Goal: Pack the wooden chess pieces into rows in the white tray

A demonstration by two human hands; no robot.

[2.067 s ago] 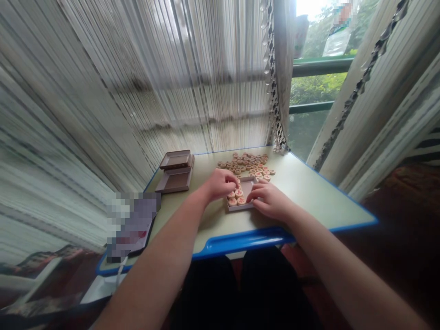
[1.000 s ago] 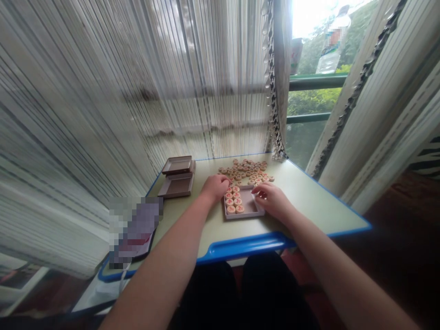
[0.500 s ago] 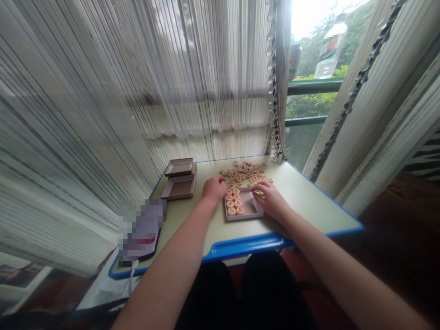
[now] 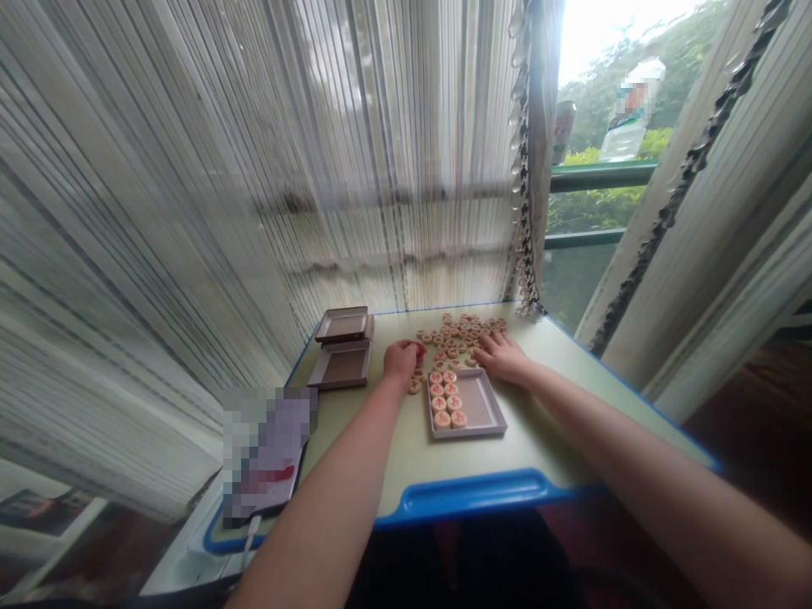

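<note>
A shallow box tray (image 4: 491, 430) rests on the table, with two columns of round xiangqi pieces (image 4: 455, 403) filling its left part, their red characters up. Beyond it lies a loose spread of more xiangqi pieces (image 4: 466, 326). My left hand (image 4: 402, 362) is at the near left edge of the spread, fingers curled together; whatever they pinch is hidden. One loose piece (image 4: 414, 386) lies just below that hand. Over the right side of the spread, my right hand (image 4: 502, 357) reaches with fingers stretched out and apart, touching or just above pieces behind the tray's far right corner.
Two more box parts (image 4: 341, 365) lie at the back left, one leaning on the other. A phone-like device (image 4: 270, 461) with a white cable (image 4: 251, 533) lies at the left edge. The table (image 4: 571, 423) has a blue rim; fringed curtains (image 4: 406, 169) hang behind it.
My right hand has left the tray's right edge and moved onto the loose pieces. My left hand is now clear of the tray's left side. The view has shifted slightly.
</note>
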